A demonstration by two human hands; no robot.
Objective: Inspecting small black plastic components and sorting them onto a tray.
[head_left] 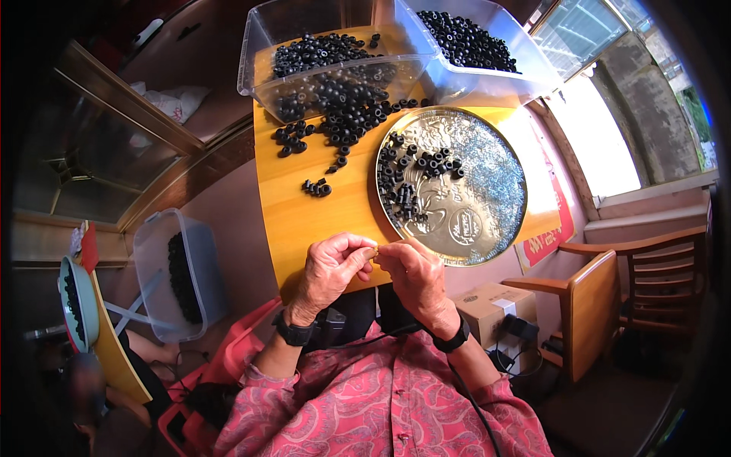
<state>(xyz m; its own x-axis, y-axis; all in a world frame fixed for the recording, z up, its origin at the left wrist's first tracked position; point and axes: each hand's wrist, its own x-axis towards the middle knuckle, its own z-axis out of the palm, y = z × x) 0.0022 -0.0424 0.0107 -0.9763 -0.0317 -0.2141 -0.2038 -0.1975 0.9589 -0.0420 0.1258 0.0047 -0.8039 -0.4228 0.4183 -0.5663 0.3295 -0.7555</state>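
pinching tiny part, left hand point(329, 268) meeting right hand point(415, 273) fingertip-to-fingertip

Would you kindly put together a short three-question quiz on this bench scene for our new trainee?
1. True or false: the left hand and right hand meet fingertip to fingertip over the table's near edge.
2. Where do the black rings lie on the round metal tray? A) its left part B) its right part
3. What kind of containers stand at the table's far end?

Key: 1 true; 2 A; 3 clear plastic bins.
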